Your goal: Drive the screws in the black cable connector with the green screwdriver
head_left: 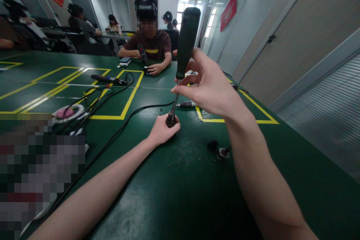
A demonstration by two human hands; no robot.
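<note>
My left hand (163, 130) is wrapped round a small black cylindrical part (170, 120), keeping it upright on the green table. Above it, my right hand (206, 82) pinches a screwdriver (188, 41) with a thick dark handle, thumb and fingers around the shaft just under the handle. The shaft runs down, slightly tilted, and its tip meets the top of the black part; the exact contact is hidden. To the right, a round metal-and-black part (223, 153) lies beside a small black cap (212, 145), with tiny screw-like bits near them.
A grey-and-black cylindrical tool (186, 104) lies behind my hands. Black cables (132, 114) cross the table on the left, past a white roll (69, 113). Yellow tape (129, 97) marks rectangles. Across the table (168, 191), a person (152, 45) holds a power screwdriver (142, 53).
</note>
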